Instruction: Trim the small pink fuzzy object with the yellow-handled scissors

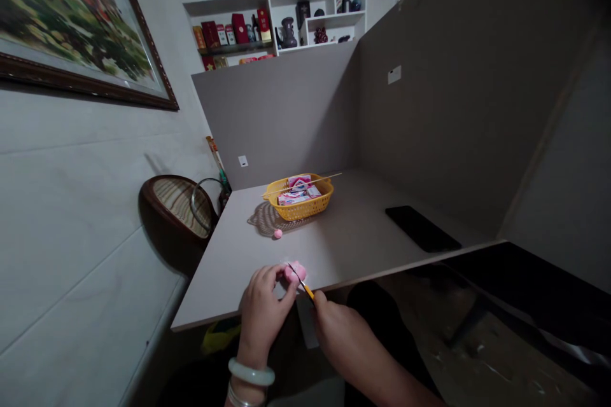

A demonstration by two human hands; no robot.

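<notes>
A pink soft-looking lump (298, 270) lies near the front edge of the grey table (229, 273). My left hand (265, 302), with bracelets at the wrist, holds the lump's left side between thumb and fingers. In my right hand (331, 318) is the yellow handle of a small knife (308, 292), its thin dark blade lying across the lump. Farther back on the table sits a small pink ball (277, 234), touched by neither hand.
Behind the ball stands a yellow basket (300, 210) of pink and white packets, a thin stick across its top. A black flat object (422, 229) lies at the right. Grey panels (296, 121) border the table's back and right.
</notes>
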